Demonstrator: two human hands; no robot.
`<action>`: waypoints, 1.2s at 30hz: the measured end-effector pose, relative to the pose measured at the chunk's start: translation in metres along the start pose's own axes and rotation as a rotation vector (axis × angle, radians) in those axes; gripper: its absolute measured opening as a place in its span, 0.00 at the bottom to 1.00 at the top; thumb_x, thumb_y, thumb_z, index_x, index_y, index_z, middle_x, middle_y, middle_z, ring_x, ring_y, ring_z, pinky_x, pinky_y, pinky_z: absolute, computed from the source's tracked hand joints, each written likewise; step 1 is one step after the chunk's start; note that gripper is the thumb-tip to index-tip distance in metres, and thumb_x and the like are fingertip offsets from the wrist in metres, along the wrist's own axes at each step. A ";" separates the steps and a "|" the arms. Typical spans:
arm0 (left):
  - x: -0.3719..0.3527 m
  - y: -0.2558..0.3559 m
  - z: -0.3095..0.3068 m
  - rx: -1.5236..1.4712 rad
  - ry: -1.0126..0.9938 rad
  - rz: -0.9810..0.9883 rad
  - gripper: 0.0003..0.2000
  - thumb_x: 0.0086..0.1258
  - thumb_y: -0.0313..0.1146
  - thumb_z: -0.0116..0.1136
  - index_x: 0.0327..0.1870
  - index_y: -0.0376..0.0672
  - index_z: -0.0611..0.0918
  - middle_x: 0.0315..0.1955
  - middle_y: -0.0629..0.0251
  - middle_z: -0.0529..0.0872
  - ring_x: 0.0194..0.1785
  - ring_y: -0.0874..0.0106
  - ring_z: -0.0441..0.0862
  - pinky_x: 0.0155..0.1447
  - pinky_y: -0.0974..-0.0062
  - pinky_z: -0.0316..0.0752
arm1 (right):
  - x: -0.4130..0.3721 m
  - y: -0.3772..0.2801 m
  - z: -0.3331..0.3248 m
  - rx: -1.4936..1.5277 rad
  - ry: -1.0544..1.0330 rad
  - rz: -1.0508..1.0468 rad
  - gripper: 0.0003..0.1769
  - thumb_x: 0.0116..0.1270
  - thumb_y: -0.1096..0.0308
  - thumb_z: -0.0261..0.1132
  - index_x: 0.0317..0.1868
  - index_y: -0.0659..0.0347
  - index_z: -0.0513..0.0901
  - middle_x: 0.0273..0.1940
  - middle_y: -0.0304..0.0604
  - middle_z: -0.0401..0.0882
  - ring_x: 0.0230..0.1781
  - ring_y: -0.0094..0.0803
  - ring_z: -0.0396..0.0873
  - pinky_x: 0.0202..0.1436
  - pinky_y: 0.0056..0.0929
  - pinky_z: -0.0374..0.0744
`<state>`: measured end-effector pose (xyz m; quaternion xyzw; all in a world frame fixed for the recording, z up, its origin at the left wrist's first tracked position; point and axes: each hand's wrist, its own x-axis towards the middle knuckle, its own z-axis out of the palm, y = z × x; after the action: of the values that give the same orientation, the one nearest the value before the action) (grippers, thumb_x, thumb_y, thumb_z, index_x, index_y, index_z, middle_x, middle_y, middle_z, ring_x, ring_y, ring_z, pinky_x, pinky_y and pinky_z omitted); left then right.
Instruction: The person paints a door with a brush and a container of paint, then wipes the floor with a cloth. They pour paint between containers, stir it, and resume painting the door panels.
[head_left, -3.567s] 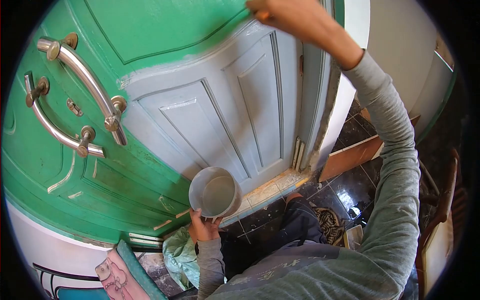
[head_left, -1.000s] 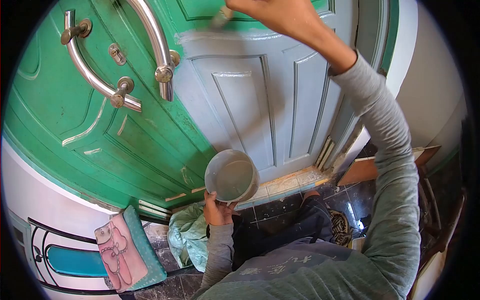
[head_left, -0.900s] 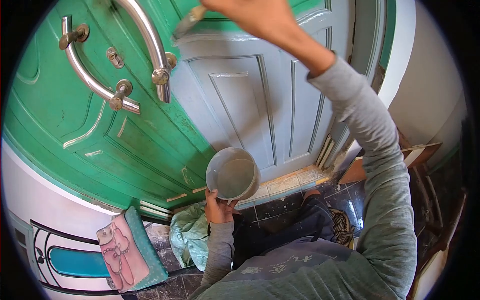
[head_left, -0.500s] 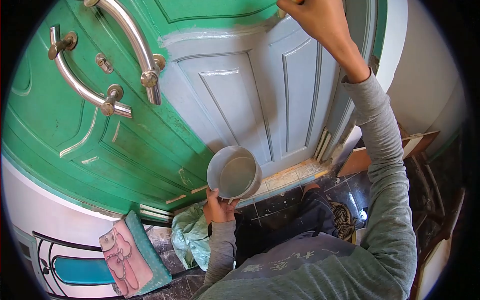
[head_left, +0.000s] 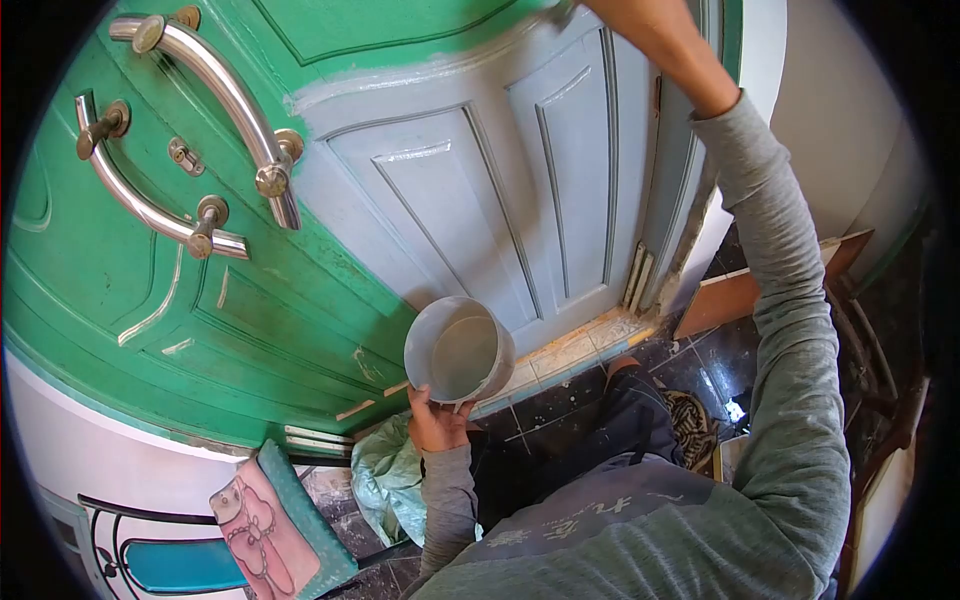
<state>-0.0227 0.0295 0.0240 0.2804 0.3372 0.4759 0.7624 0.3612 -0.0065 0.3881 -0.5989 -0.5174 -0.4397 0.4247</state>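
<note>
Left hand [head_left: 436, 425] grasps the near side of a round container [head_left: 426, 342], and I can see greyish liquid [head_left: 465, 350] inside, low before the door [head_left: 445, 190]. Up at my view's top edge, the right hand [head_left: 640, 18], partly cut off, is closed on a brush [head_left: 561, 13], its bristles where the door's green and grey areas meet.

Left hand [head_left: 438, 420]: holds bowl [head_left: 460, 350] | right hand [head_left: 645, 22]: at door [head_left: 400, 200]
</note>
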 end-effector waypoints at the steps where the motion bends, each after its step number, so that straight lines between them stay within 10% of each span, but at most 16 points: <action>1: -0.001 0.000 -0.001 0.000 0.000 -0.002 0.34 0.66 0.48 0.58 0.74 0.54 0.64 0.64 0.58 0.72 0.62 0.56 0.77 0.57 0.51 0.80 | 0.003 -0.003 -0.009 -0.103 0.029 -0.019 0.12 0.56 0.71 0.69 0.18 0.66 0.78 0.18 0.50 0.79 0.18 0.38 0.78 0.26 0.32 0.77; 5: 0.000 -0.002 0.000 -0.021 -0.035 0.002 0.33 0.67 0.49 0.58 0.74 0.54 0.64 0.65 0.59 0.72 0.63 0.57 0.76 0.57 0.50 0.80 | -0.010 -0.014 0.038 -0.296 0.056 -0.265 0.12 0.57 0.71 0.68 0.20 0.67 0.79 0.18 0.48 0.79 0.17 0.34 0.77 0.25 0.32 0.76; 7: 0.000 -0.001 0.005 0.010 -0.046 0.005 0.34 0.65 0.51 0.58 0.73 0.53 0.65 0.65 0.59 0.72 0.64 0.57 0.75 0.60 0.49 0.78 | -0.035 -0.042 0.063 -0.005 -0.040 -0.440 0.09 0.64 0.67 0.67 0.32 0.64 0.78 0.27 0.50 0.81 0.31 0.47 0.83 0.34 0.40 0.79; 12: -0.006 0.002 0.019 0.109 -0.019 0.012 0.37 0.63 0.57 0.57 0.71 0.49 0.66 0.67 0.59 0.71 0.67 0.58 0.73 0.64 0.48 0.74 | -0.015 -0.082 0.047 0.322 -0.164 -0.211 0.12 0.66 0.64 0.66 0.35 0.65 0.77 0.26 0.50 0.81 0.32 0.49 0.84 0.36 0.40 0.82; 15: -0.006 0.001 0.022 0.108 -0.034 0.012 0.37 0.63 0.57 0.58 0.71 0.48 0.66 0.67 0.58 0.70 0.67 0.57 0.72 0.65 0.48 0.74 | -0.006 -0.047 0.035 0.696 -0.143 0.179 0.11 0.58 0.72 0.67 0.20 0.66 0.80 0.19 0.47 0.80 0.17 0.29 0.75 0.24 0.31 0.75; 22: -0.009 0.000 0.021 0.132 -0.016 0.018 0.37 0.63 0.57 0.57 0.71 0.48 0.65 0.66 0.58 0.71 0.66 0.58 0.73 0.64 0.47 0.75 | -0.001 0.031 -0.022 -0.117 0.144 -0.126 0.07 0.63 0.77 0.61 0.26 0.66 0.78 0.18 0.46 0.76 0.17 0.27 0.75 0.20 0.28 0.72; 26: -0.007 -0.003 0.023 0.128 -0.044 0.018 0.37 0.64 0.57 0.56 0.71 0.48 0.65 0.66 0.58 0.71 0.66 0.58 0.73 0.64 0.47 0.75 | -0.001 0.014 0.005 -0.448 -0.115 -0.133 0.07 0.69 0.72 0.58 0.37 0.67 0.81 0.25 0.49 0.80 0.21 0.36 0.79 0.24 0.32 0.80; 28: -0.006 -0.005 0.025 0.090 -0.051 0.011 0.36 0.64 0.55 0.57 0.72 0.50 0.65 0.67 0.58 0.70 0.66 0.57 0.73 0.63 0.46 0.75 | -0.029 0.004 0.049 -0.085 0.058 -0.496 0.05 0.67 0.75 0.61 0.33 0.65 0.82 0.26 0.49 0.81 0.23 0.32 0.80 0.25 0.33 0.79; 29: -0.005 -0.006 0.023 0.057 -0.056 0.002 0.35 0.65 0.52 0.58 0.73 0.52 0.64 0.67 0.58 0.70 0.66 0.56 0.73 0.63 0.46 0.76 | -0.040 -0.022 0.055 0.025 0.010 -0.470 0.14 0.65 0.59 0.66 0.30 0.63 0.79 0.24 0.52 0.80 0.27 0.51 0.83 0.32 0.44 0.81; 33: -0.004 -0.005 0.027 0.044 -0.100 -0.017 0.34 0.65 0.50 0.59 0.73 0.55 0.65 0.67 0.60 0.69 0.67 0.57 0.72 0.62 0.46 0.76 | -0.044 -0.073 0.043 0.175 -0.221 -0.316 0.10 0.65 0.67 0.67 0.42 0.63 0.79 0.27 0.49 0.80 0.29 0.48 0.84 0.33 0.41 0.82; 36: -0.010 -0.003 0.037 0.150 -0.056 0.034 0.36 0.64 0.56 0.57 0.70 0.47 0.66 0.66 0.59 0.72 0.65 0.56 0.74 0.61 0.48 0.76 | -0.035 -0.048 0.028 0.585 -0.162 -0.119 0.08 0.64 0.67 0.65 0.32 0.64 0.79 0.29 0.49 0.83 0.30 0.49 0.85 0.33 0.43 0.83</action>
<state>0.0049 0.0152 0.0474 0.3556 0.3454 0.4542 0.7402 0.3133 0.0173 0.3500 -0.4531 -0.6883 -0.2469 0.5098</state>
